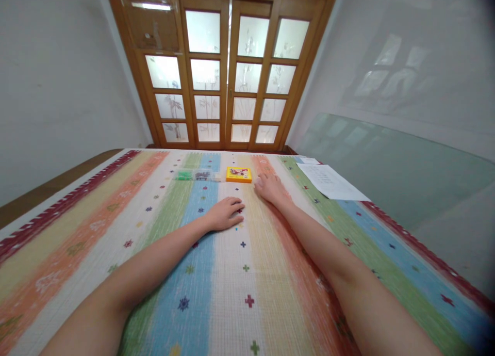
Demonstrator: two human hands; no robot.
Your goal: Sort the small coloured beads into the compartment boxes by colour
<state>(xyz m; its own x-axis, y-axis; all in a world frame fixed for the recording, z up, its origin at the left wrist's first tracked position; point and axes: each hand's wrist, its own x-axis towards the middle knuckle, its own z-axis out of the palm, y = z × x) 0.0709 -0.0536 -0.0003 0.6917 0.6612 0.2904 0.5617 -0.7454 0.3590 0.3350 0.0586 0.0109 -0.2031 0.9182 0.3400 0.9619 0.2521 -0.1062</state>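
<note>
Head view shows the left hand (225, 214) lying palm-down on the striped tablecloth (230, 294), its grip released, fingers loosely spread. Farther forward, the right hand (273, 189) rests just right of a yellow box (238, 175); something pale shows at its fingertips, but whether its grip is closed on that I cannot tell. Left of the box lies a clear case (196, 175) with green and dark contents; papers (328, 181) lie at right on the table.
</note>
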